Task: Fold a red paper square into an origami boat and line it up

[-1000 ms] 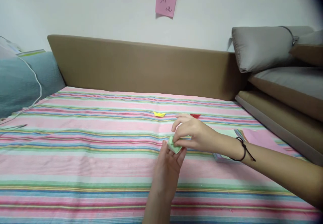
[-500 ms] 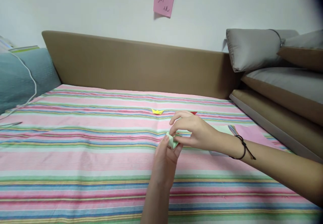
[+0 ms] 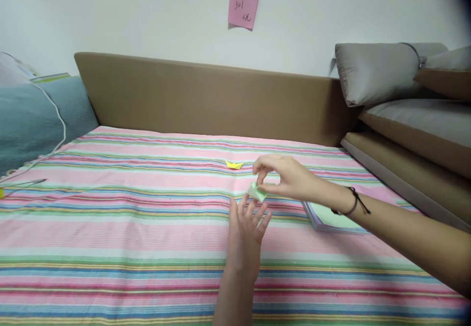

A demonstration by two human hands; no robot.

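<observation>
Starting nearest, a striped bed sheet [image 3: 110, 247] in pink, green and blue bands is seen spread from the near edge to the headboard. The left hand [image 3: 245, 230] is raised above it at centre, its grip released and fingers spread, with the fingertips just below a green folded paper [image 3: 256, 191]; whether they touch it cannot be told. The paper is held off the sheet, pinched between thumb and forefinger of the right hand [image 3: 285, 179], whose grip is clenched on its upper right edge. A black cord [image 3: 353, 201] is worn at that wrist. The paper's long axis lies roughly left to right, the right end a little lower; which end is its tip cannot be made out. Just right of the hands a stack of paper sheets [image 3: 331, 216] lies flat, a green sheet on top. Farther off, a yellow paper boat [image 3: 234, 164] rests on the sheet. Beyond are seen a brown headboard [image 3: 206, 95], grey cushions [image 3: 375, 71] at the right, a teal blanket [image 3: 33, 115] at the left and a pink note [image 3: 243, 5] on the white wall.
</observation>
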